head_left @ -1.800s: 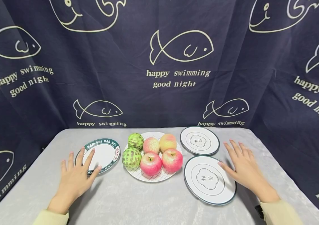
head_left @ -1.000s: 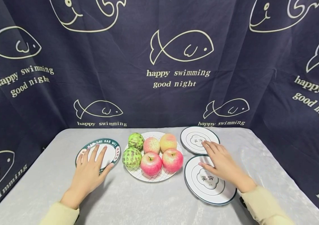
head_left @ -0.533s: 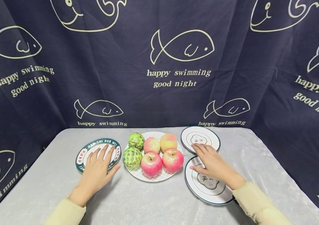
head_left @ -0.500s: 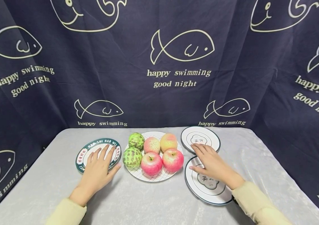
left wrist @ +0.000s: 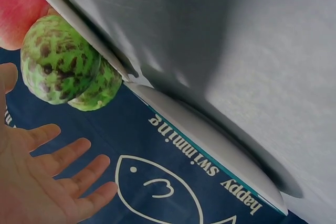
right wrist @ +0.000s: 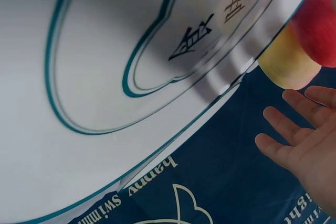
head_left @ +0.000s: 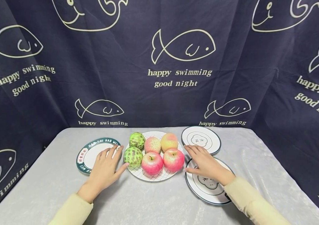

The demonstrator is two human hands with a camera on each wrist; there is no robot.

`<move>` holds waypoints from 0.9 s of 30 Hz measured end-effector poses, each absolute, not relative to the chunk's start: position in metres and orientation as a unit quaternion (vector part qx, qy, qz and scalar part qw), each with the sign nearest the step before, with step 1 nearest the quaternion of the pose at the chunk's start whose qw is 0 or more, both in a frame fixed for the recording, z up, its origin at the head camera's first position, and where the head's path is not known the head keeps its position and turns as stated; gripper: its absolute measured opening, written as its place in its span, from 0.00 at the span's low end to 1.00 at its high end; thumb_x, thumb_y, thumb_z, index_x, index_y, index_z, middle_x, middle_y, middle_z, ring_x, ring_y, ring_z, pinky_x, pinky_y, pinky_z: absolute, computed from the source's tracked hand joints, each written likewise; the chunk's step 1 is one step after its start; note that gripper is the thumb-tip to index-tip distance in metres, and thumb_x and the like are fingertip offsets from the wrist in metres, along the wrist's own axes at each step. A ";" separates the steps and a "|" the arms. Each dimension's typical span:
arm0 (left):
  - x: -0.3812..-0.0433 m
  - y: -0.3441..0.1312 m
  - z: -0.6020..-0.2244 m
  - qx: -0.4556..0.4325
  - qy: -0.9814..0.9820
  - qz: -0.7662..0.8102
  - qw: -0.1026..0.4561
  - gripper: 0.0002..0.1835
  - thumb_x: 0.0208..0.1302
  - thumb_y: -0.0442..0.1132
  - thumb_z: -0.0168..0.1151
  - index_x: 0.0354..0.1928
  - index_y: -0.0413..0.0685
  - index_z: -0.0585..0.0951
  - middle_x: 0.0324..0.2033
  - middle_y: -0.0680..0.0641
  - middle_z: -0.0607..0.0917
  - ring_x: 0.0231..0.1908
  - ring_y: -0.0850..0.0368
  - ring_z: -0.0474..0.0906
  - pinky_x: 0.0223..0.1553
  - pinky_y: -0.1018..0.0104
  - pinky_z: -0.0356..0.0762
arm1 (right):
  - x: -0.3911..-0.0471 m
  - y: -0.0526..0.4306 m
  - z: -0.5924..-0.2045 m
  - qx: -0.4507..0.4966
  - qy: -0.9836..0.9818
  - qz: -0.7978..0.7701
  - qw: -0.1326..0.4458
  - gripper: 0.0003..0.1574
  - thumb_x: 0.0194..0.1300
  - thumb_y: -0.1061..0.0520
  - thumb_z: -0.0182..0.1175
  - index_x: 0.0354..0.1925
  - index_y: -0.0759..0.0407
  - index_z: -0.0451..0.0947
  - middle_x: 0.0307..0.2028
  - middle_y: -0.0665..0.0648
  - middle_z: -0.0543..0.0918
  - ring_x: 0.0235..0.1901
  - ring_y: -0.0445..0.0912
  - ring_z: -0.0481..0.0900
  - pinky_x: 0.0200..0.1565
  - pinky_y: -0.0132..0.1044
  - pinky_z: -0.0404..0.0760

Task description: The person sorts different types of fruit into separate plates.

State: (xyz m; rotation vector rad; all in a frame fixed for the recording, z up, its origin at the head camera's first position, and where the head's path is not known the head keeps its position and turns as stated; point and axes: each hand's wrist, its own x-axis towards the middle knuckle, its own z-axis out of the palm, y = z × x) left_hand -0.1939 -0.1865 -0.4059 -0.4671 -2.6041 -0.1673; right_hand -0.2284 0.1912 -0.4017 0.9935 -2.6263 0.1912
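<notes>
A white plate with a grid pattern [head_left: 154, 178] stands mid-table. It bears two red apples [head_left: 152, 163], a pink peach [head_left: 152, 145], a yellow-orange peach [head_left: 169, 142] and two green, brown-spotted fruits [head_left: 133, 157]. My left hand [head_left: 105, 168], empty with fingers spread, hangs over the right part of a green-rimmed plate [head_left: 84, 165]; its thumb tip is right by the nearer green fruit. My right hand [head_left: 206, 165] is likewise empty, fingers extended, above a white plate with a dark rim [head_left: 210, 197], fingertips close to the right red apple [head_left: 173, 160].
Behind the near right plate lies a second dark-rimmed white plate [head_left: 201, 132]. A grey cloth covers the table [head_left: 148, 206]. Dark blue curtains [head_left: 176, 103] with fish drawings enclose the back and both sides.
Both hands have moved inward toward the fruit plate, the left one rightward and the right one leftward. Plates and fruit stay in place.
</notes>
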 end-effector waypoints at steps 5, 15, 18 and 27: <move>-0.195 -0.182 -0.408 -0.180 -0.954 -0.061 0.234 0.36 0.58 0.62 0.53 0.63 0.47 0.66 0.58 0.39 0.72 0.55 0.40 0.67 0.55 0.44 0.62 | -0.231 0.186 -0.403 0.349 -0.922 0.084 0.142 0.52 0.50 0.37 0.64 0.62 0.68 0.62 0.58 0.63 0.71 0.58 0.58 0.67 0.59 0.56 0.64; -0.198 -0.172 -0.407 -0.199 -0.950 -0.058 0.232 0.38 0.56 0.63 0.55 0.64 0.49 0.65 0.57 0.40 0.73 0.54 0.40 0.69 0.53 0.44 0.65 | -0.238 0.180 -0.406 0.355 -0.924 0.091 0.112 0.56 0.46 0.35 0.66 0.63 0.66 0.60 0.59 0.62 0.70 0.58 0.58 0.66 0.59 0.56 0.63; -0.200 -0.170 -0.408 -0.204 -0.949 -0.055 0.234 0.38 0.55 0.62 0.56 0.64 0.49 0.65 0.56 0.40 0.73 0.53 0.41 0.69 0.52 0.44 0.66 | -0.239 0.178 -0.405 0.349 -0.927 0.098 0.094 0.57 0.45 0.35 0.67 0.63 0.66 0.60 0.59 0.63 0.69 0.59 0.59 0.66 0.60 0.56 0.62; -0.204 -0.165 -0.409 -0.212 -0.950 -0.053 0.224 0.41 0.54 0.63 0.57 0.65 0.48 0.63 0.55 0.39 0.73 0.53 0.41 0.70 0.51 0.46 0.68 | -0.243 0.175 -0.408 0.333 -0.935 0.101 0.068 0.57 0.43 0.35 0.67 0.62 0.66 0.62 0.59 0.63 0.70 0.58 0.59 0.67 0.60 0.56 0.62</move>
